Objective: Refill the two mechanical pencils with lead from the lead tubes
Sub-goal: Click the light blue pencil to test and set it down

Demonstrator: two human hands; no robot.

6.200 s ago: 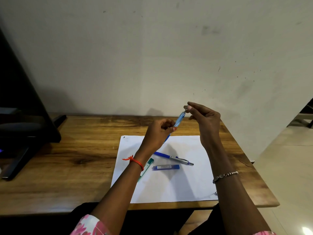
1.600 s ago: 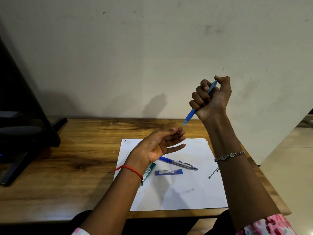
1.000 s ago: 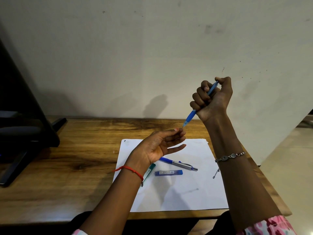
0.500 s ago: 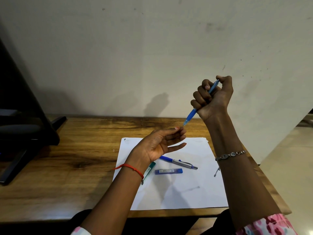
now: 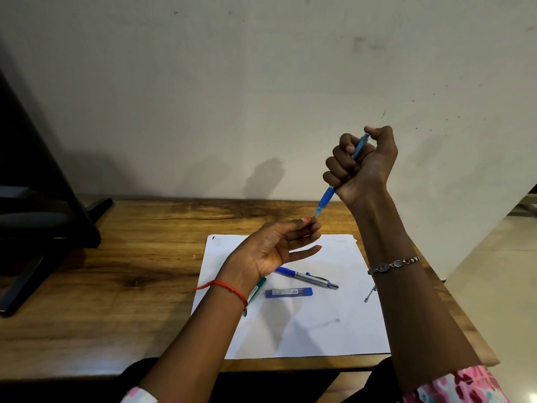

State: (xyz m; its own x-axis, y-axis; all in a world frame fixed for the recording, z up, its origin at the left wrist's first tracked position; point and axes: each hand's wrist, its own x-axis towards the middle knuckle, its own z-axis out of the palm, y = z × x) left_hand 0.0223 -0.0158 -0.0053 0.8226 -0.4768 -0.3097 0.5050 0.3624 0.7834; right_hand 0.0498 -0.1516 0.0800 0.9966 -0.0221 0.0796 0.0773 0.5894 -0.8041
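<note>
Blue pencil (image 5: 327, 197) | unchanged, fisted in right hand (image 5: 363, 165) | tip still at spread left hand (image 5: 276, 247) fingertips

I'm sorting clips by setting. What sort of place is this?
Probably a study or home-office desk: a wooden table against a plain wall, a sheet of paper with a pencil and a lead tube on it, and pale floor to the right.

translucent blue plastic mechanical pencil (image 5: 327, 197) raised, tilted tip down-left, gripped in right hand (image 5: 363, 164) fist. blue-and-silver mechanical pencil (image 5: 308, 277) lies flat on white paper sheet (image 5: 319, 330). blue rectangular lead tube (image 5: 288, 292) just beside it. green lead tube (image 5: 257, 289) partly hidden.
</note>
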